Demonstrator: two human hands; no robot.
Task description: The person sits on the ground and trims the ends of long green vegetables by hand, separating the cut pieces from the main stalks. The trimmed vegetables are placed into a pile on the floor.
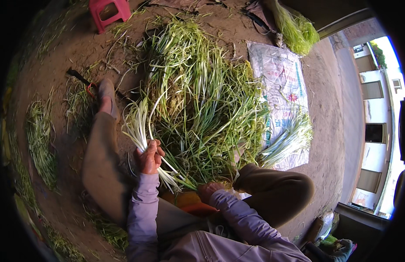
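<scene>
My left hand (150,158) is closed around a bunch of long white-stalked greens (139,124) that look like scallions. The white ends fan out above the fist and the other ends hang below it. One longer stalk (171,165) slants down from the bunch to my right hand (210,191), which is curled low between my knees over its green end. Part of the right fingers is hidden. Just beyond both hands lies a large heap of loose green stalks (198,100), tangled and partly yellowed.
Right of the heap, a printed white woven sack (276,70) lies flat, bearing a bundle of pale stalks (289,142). A pink plastic stool (109,15) stands at far left. Yellow-green leaves (296,28) lie at far right. Plant scraps (41,144) litter the dirt floor beside my left leg.
</scene>
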